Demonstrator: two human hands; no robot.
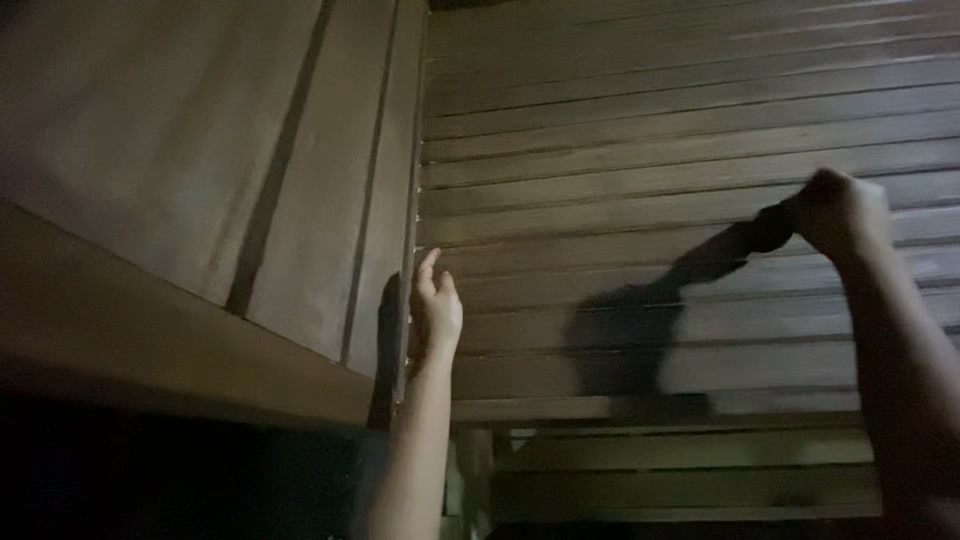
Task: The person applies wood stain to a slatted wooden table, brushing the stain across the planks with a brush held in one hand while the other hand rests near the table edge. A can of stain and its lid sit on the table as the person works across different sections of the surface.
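the dim view is filled by a dark brown slatted wall (650, 130) of horizontal wooden boards, meeting at an inside corner a broad wooden panel (200, 170) with upright grooves that takes up the left half. a plain wooden ledge (150, 340) runs slantwise below that panel, and below it all is black. on the slats lies a large shadow (625, 340) of an arm and fist. the person's right hand (840, 212) is raised against the slats at the right, its fingers (815, 205) curled tight into a fist around something dark, seemingly a cloth or small tool; the light is too poor to tell which. the left hand (435, 310) rests at the corner seam, fingers loosely open and straight, holding nothing, fingertips touching the panel's edge. judged from this, the work in hand is a rubbing or wiping of the slats with the right hand while the left steadies the body at the corner. a further pass would call for firm, even pressure along the grain and a steady brace from the left.
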